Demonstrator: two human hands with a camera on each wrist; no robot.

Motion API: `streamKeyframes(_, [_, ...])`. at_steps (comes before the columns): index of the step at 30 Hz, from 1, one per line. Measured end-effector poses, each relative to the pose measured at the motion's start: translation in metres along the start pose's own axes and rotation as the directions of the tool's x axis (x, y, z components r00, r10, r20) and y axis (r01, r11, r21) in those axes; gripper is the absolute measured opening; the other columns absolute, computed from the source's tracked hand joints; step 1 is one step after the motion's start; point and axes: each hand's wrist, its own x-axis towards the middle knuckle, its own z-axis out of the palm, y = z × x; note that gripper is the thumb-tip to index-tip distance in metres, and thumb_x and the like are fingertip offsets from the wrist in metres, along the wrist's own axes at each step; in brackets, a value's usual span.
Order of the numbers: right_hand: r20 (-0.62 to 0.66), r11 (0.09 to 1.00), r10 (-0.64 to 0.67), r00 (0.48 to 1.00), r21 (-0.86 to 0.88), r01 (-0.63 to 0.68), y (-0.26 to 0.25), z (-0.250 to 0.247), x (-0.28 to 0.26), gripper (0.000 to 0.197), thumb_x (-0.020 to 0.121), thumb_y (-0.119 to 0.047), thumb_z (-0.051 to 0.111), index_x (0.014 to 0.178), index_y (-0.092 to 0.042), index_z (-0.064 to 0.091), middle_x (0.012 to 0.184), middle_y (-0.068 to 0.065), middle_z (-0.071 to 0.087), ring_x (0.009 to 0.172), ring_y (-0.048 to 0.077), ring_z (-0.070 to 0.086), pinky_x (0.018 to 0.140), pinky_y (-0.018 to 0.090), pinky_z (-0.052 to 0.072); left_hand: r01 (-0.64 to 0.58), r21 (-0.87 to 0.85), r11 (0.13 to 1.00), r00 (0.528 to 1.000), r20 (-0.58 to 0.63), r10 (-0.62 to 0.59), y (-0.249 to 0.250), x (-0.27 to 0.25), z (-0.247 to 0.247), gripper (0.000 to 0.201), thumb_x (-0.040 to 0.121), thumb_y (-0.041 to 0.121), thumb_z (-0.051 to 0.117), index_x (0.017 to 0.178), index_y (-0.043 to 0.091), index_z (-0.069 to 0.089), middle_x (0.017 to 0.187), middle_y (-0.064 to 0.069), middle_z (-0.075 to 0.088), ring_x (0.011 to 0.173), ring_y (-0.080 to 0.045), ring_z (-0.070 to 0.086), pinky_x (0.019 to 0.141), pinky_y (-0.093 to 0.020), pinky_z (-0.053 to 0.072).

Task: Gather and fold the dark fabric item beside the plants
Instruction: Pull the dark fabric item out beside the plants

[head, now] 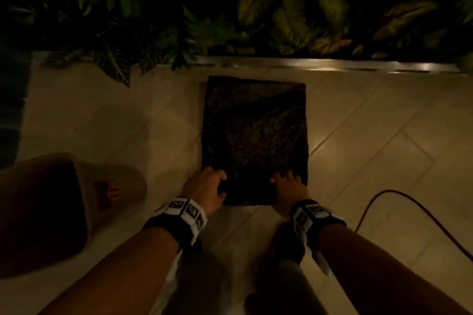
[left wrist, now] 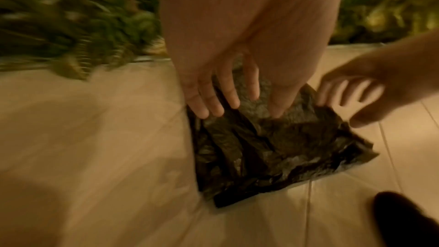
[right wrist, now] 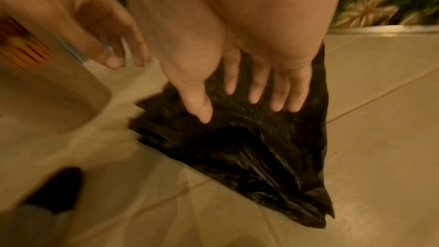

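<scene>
The dark crinkled fabric item [head: 256,135] lies flat as a tall rectangle on the tiled floor, just in front of the plants [head: 256,7]. Both hands are at its near edge. My left hand [head: 207,186] is on the near-left corner; in the left wrist view its fingers [left wrist: 225,91] reach fairly straight down onto the item [left wrist: 261,147]. My right hand [head: 286,186] lies on the near-right corner, and in the right wrist view its spread, straight fingers [right wrist: 256,85] rest on the dark sheet [right wrist: 237,147]. Neither hand pinches it.
A metal strip [head: 332,65] edges the plant bed behind the item. A beige container [head: 51,212] with an orange label stands at the left. A red cable [head: 409,207] curves over the tiles at the right. A dark shoe [left wrist: 403,219] is near me.
</scene>
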Motion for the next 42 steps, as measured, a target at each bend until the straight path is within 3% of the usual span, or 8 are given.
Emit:
streamKeyframes(3, [-0.021,0.996,0.019,1.0,-0.083,-0.021,0.01,0.014,0.033,0.072,0.083,-0.038,0.059,0.145,-0.022,0.025,0.145,0.016,0.03,0.131,0.041,0.033,0.106,0.052,0.035,-0.08,0.116,0.99,0.995,0.069,0.073,0.004,0.037,0.03,0.054,0.084,0.038,0.061,0.134,0.031,0.042,0.133,-0.004,0.042,0.117,-0.026,0.044,0.095,-0.04,0.045])
streamKeyframes(6, [-0.006,0.994,0.01,1.0,-0.111,-0.011,0.019,0.029,0.055,0.056,0.089,-0.028,0.052,0.142,-0.021,0.035,0.143,0.015,0.038,0.131,0.04,0.036,0.108,0.05,0.033,-0.093,0.172,0.981,0.985,0.16,0.066,0.006,0.06,0.058,0.067,0.08,0.042,0.065,0.139,0.033,0.035,0.135,-0.006,0.037,0.12,-0.029,0.039,0.096,-0.044,0.043])
streamKeyframes(13, [-0.352,0.883,-0.024,0.936,0.432,0.185,0.027,0.021,0.038,0.03,0.095,-0.01,0.047,0.12,-0.011,0.063,0.121,0.013,0.065,0.114,0.031,0.058,0.089,0.026,0.041,-0.073,0.002,0.997,0.993,-0.093,0.073,0.016,0.052,0.064,0.072,0.077,0.058,0.061,0.14,0.034,0.035,0.127,-0.004,0.038,0.115,-0.026,0.042,0.093,-0.04,0.044])
streamKeyframes(18, [-0.459,0.8,-0.06,0.887,0.509,0.318,0.011,-0.038,-0.014,0.029,0.096,-0.009,0.048,0.119,-0.014,0.065,0.12,0.009,0.067,0.113,0.025,0.059,0.09,0.021,0.039,-0.18,-0.193,0.965,0.952,-0.282,0.121,0.06,0.018,-0.009,0.071,0.066,0.07,0.06,0.129,0.04,0.045,0.122,0.003,0.041,0.111,-0.018,0.044,0.094,-0.033,0.044])
streamKeyframes(26, [-0.565,0.791,-0.196,0.801,0.392,0.47,-0.037,-0.166,-0.118,0.027,0.082,-0.029,0.071,0.106,-0.017,0.067,0.093,-0.006,0.066,0.086,0.009,0.061,0.071,0.017,0.048,-0.263,-0.234,0.936,0.849,-0.518,0.109,0.109,-0.057,-0.154,0.029,0.093,0.021,0.044,0.11,0.014,0.067,0.098,-0.012,0.071,0.092,-0.031,0.062,0.081,-0.036,0.049])
streamKeyframes(30, [-0.452,0.882,-0.345,0.822,0.143,0.449,-0.047,-0.201,-0.155,0.035,0.079,-0.009,0.068,0.114,-0.013,0.066,0.11,0.008,0.068,0.101,0.025,0.063,0.077,0.025,0.045,-0.246,-0.348,0.905,0.831,-0.556,0.012,0.117,-0.104,-0.225,0.026,0.097,0.018,0.041,0.112,0.014,0.062,0.1,-0.014,0.07,0.09,-0.031,0.065,0.074,-0.034,0.05])
streamKeyframes(38, [-0.598,0.941,-0.072,0.798,0.224,0.253,-0.038,-0.248,-0.213,0.028,0.084,-0.005,0.06,0.111,-0.009,0.067,0.107,0.015,0.057,0.095,0.034,0.058,0.073,0.027,0.039,-0.177,-0.52,0.836,0.687,-0.673,-0.273,0.085,-0.206,-0.34,0.027,0.098,0.012,0.039,0.113,0.007,0.061,0.107,-0.012,0.065,0.093,-0.019,0.056,0.073,-0.02,0.036])
streamKeyframes(42, [-0.601,0.866,0.029,0.799,0.414,0.28,-0.046,-0.287,-0.246,0.025,0.087,-0.002,0.054,0.109,-0.007,0.064,0.109,0.018,0.064,0.101,0.037,0.061,0.082,0.036,0.047,-0.131,-0.532,0.837,0.639,-0.691,-0.339,0.054,-0.262,-0.357,0.025,0.095,0.009,0.044,0.113,0.007,0.062,0.113,-0.014,0.065,0.105,-0.029,0.059,0.088,-0.033,0.045])
